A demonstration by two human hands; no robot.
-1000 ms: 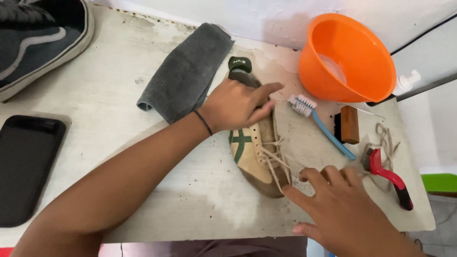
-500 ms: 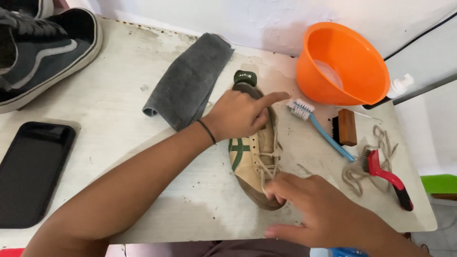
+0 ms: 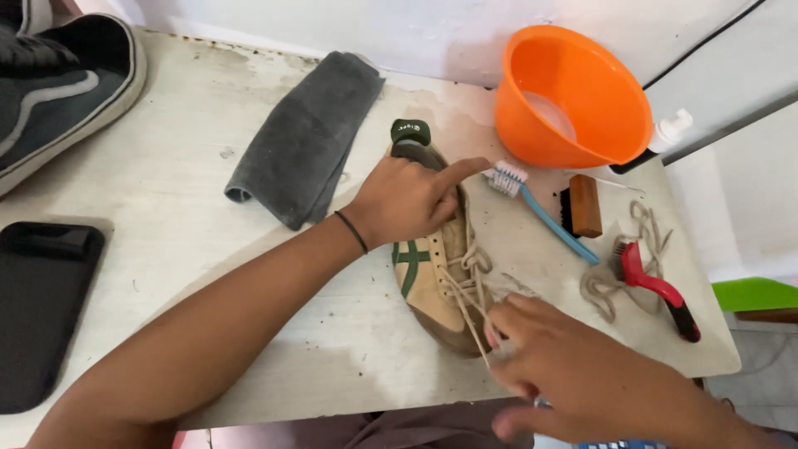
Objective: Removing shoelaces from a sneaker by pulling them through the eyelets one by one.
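A tan sneaker (image 3: 432, 278) with green stripes and a green heel tab lies on the white table (image 3: 191, 249), toe toward me. My left hand (image 3: 407, 199) presses down on its heel and collar, index finger stretched out. My right hand (image 3: 565, 374) sits at the toe end and pinches a strand of the beige shoelace (image 3: 465, 287), which runs loose across the sneaker's front.
A folded grey cloth (image 3: 307, 137) lies left of the sneaker. An orange basin (image 3: 573, 100), a blue toothbrush (image 3: 540, 212), a wooden brush (image 3: 582, 206), a red-handled brush (image 3: 657, 287) and a loose lace (image 3: 603, 283) sit at right. A dark sneaker (image 3: 58, 91) and a black phone (image 3: 41, 308) are at left.
My right hand has slid left from beside the red brush to the sneaker's toe and taken hold of the lace. The left hand stays on the heel.
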